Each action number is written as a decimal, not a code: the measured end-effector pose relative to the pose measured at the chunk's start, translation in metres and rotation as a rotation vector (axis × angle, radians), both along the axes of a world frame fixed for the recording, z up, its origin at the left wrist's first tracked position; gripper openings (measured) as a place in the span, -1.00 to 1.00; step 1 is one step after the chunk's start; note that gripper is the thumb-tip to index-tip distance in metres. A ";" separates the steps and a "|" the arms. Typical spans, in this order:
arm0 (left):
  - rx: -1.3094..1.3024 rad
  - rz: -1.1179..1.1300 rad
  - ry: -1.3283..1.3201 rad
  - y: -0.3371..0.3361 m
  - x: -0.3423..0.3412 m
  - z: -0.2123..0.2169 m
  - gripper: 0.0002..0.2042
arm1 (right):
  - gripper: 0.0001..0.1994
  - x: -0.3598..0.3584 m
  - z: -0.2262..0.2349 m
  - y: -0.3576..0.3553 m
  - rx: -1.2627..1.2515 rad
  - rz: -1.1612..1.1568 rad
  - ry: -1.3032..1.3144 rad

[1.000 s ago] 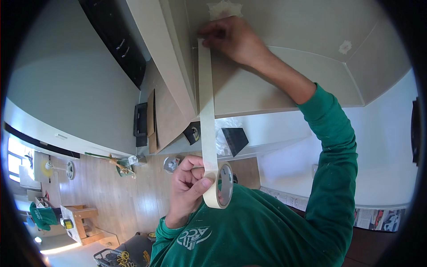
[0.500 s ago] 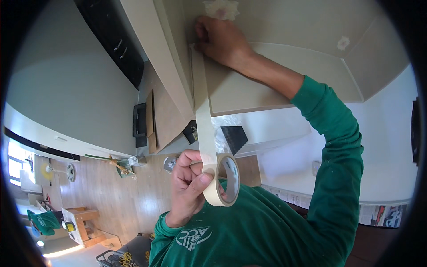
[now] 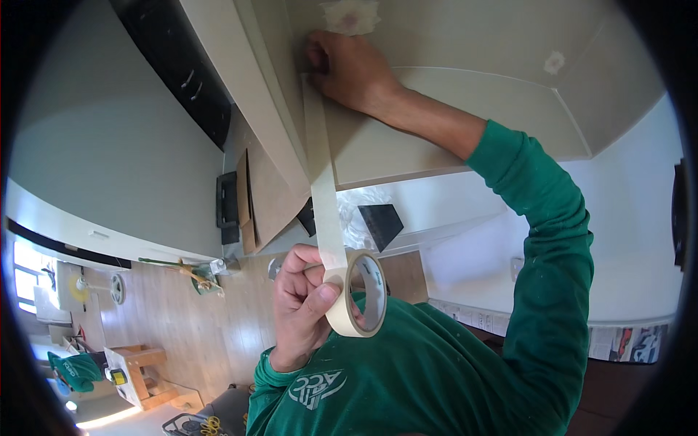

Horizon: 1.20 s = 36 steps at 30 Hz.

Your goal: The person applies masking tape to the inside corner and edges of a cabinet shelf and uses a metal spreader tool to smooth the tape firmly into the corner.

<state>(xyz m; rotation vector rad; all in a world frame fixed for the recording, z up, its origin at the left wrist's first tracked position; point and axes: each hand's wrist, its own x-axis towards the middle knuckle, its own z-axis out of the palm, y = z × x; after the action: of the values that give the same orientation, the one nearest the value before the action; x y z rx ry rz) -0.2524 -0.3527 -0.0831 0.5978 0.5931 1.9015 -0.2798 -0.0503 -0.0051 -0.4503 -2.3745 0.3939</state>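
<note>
Nearest us, at about 6 o'clock, our left hand [image 3: 305, 305] curls around a roll of masking tape [image 3: 358, 294], thumb pressed on its outer rim and fingers closed over the top. From the roll a cream strip of tape [image 3: 322, 182] runs up toward 12 o'clock along the edge of a beige ceiling beam [image 3: 378, 145]. There our right hand [image 3: 347, 69] lies pressed flat on the strip's far end, fingers together, against the ceiling [image 3: 472, 36], which carries a pale filler patch [image 3: 351, 14] at 12 o'clock and a smaller one [image 3: 555, 62] at 1 o'clock. Beyond, at 8 o'clock, we see a wooden floor [image 3: 167, 320] with a wooden stool [image 3: 138, 363] and a green cloth [image 3: 76, 367]. Brown cardboard sheets [image 3: 265, 192] lean against the wall near centre.
</note>
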 end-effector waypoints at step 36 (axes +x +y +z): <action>-0.036 -0.020 0.007 0.002 -0.002 -0.011 -0.67 | -0.84 -0.002 -0.003 -0.001 0.153 -0.008 -0.039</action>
<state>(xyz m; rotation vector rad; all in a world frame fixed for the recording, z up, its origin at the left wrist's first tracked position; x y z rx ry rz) -0.2546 -0.3511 -0.0941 0.5860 0.6221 1.8669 -0.2821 -0.0517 -0.0079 -0.3994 -2.4182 0.2000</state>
